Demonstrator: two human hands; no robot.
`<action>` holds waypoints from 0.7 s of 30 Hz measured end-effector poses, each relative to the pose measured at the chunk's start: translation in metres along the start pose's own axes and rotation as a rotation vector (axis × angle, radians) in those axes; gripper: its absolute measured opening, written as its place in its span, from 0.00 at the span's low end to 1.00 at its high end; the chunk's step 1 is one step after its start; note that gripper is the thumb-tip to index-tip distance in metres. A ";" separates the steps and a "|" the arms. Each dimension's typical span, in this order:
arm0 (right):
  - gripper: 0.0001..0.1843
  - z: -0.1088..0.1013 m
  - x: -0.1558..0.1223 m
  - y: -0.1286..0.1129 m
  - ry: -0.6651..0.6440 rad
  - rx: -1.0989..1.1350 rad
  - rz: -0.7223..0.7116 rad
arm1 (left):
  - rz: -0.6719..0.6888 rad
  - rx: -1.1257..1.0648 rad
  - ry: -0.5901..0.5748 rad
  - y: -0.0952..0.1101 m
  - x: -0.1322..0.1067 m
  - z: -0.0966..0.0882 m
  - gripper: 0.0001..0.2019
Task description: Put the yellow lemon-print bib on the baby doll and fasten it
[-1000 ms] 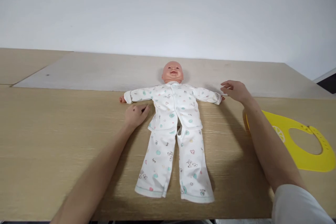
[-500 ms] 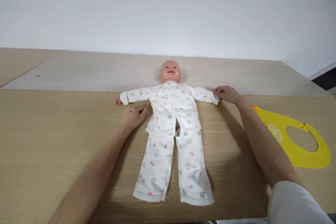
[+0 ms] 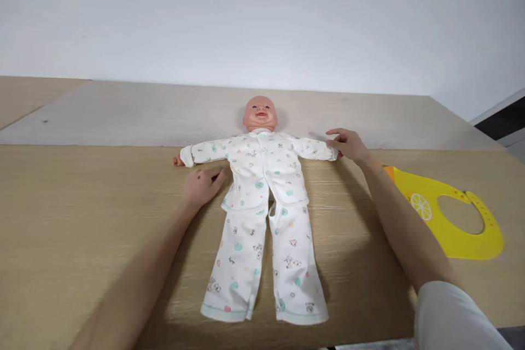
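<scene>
A baby doll [image 3: 260,114] lies on its back on the wooden table [image 3: 82,219], arms spread, dressed in a white printed top [image 3: 264,169] and matching trousers [image 3: 262,262]. My left hand [image 3: 200,185] rests flat on the table just below the doll's outstretched sleeve, fingers together and pointing at the doll's side, holding nothing. My right hand [image 3: 348,145] is at the end of the doll's other sleeve, fingers curled and pinching the cuff or the doll's hand there.
A yellow silicone bib [image 3: 449,213] with a lemon print lies on the table to the right, beyond my right forearm. A paler board [image 3: 143,115] covers the table's far part up to the white wall.
My right hand came down from hovering beyond the doll's sleeve end and closed on it. The left hand stayed beside the doll's side. The view drifted slightly right.
</scene>
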State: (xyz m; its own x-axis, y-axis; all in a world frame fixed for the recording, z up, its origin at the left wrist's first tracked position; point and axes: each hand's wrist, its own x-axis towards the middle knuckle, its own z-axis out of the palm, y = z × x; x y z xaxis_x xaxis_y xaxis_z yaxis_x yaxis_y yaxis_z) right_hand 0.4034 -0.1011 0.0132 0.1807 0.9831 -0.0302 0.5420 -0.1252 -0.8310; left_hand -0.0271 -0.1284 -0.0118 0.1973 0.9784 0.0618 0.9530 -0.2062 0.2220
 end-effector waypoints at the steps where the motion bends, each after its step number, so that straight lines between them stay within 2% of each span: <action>1: 0.22 -0.001 0.000 0.000 0.008 -0.046 0.023 | -0.001 0.007 -0.003 0.000 0.000 0.000 0.27; 6: 0.16 -0.006 -0.002 -0.006 -0.036 -0.292 0.102 | -0.009 0.042 0.021 -0.003 0.005 0.007 0.25; 11: 0.17 -0.006 -0.008 -0.014 -0.089 -0.129 0.183 | -0.027 0.035 0.043 -0.009 0.008 0.014 0.24; 16: 0.15 -0.003 -0.006 -0.011 -0.031 0.087 0.161 | -0.041 -0.012 0.069 -0.017 0.010 0.009 0.26; 19: 0.16 -0.003 -0.002 -0.005 -0.028 0.040 0.121 | -0.061 -0.009 0.073 -0.020 0.010 0.006 0.25; 21: 0.17 -0.004 0.000 -0.003 -0.019 -0.143 0.078 | -0.068 -0.014 0.088 -0.022 0.010 0.007 0.24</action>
State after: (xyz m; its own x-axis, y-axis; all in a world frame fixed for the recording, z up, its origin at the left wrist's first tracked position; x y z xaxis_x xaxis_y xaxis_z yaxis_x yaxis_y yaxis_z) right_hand 0.4054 -0.1011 0.0176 0.2116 0.9719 -0.1032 0.6389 -0.2175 -0.7379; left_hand -0.0439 -0.1141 -0.0232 0.1113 0.9851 0.1310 0.9601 -0.1406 0.2417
